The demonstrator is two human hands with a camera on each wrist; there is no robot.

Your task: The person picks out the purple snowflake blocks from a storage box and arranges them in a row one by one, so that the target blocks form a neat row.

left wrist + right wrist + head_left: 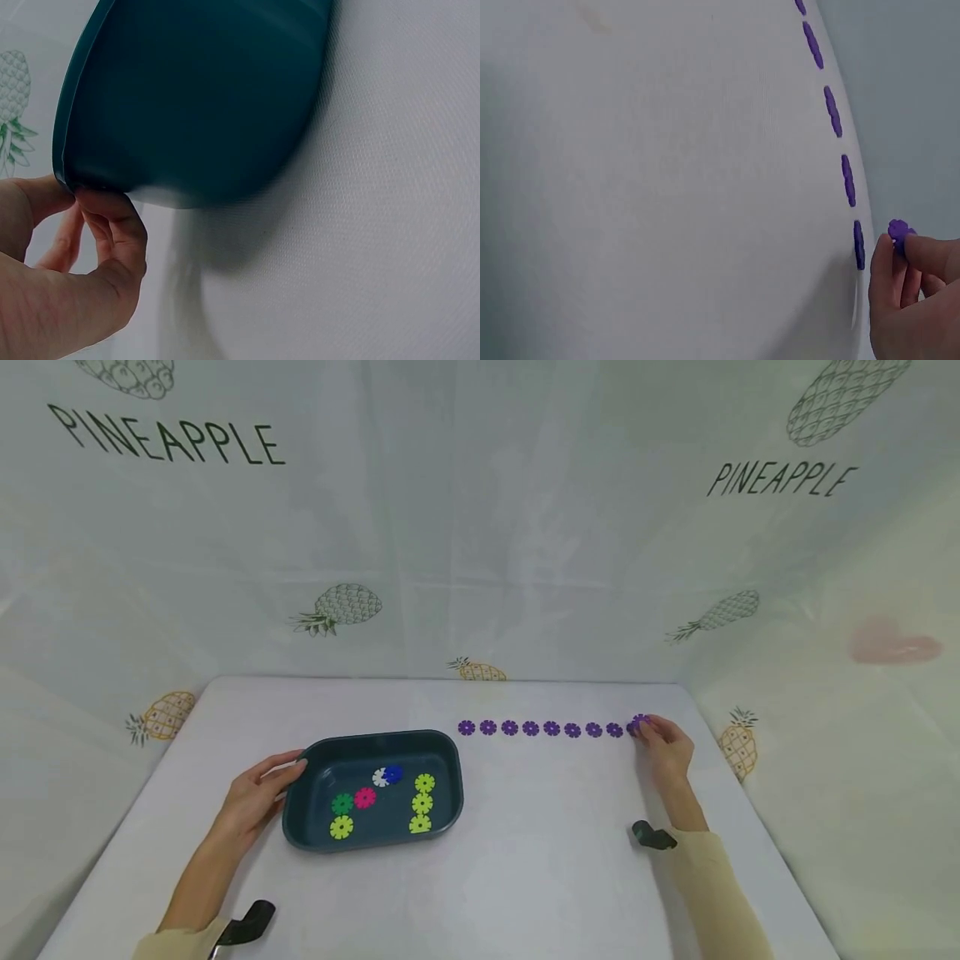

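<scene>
My left hand [258, 797] grips the left end of a dark teal tray [375, 747]; in the left wrist view, thumb and curled finger pinch its rim [64, 142]. Inside the tray lie notched flower-shaped plastic discs: yellow-green [422, 803], green [342, 803], pink [365, 797], white [380, 777] and blue [393, 774]. At the far right, my right hand [670, 756] pinches a purple flower disc [900, 231] between thumb and finger. It is held at the right end of a straight row of several purple discs [530, 727] spread along the back of the table.
The white table [525, 877] ends at a back edge just behind the purple row. A pale curtain [480, 527] with pineapple prints hangs behind it and down both sides. A black strap end [654, 835] juts from the right wrist, another [253, 922] from the left.
</scene>
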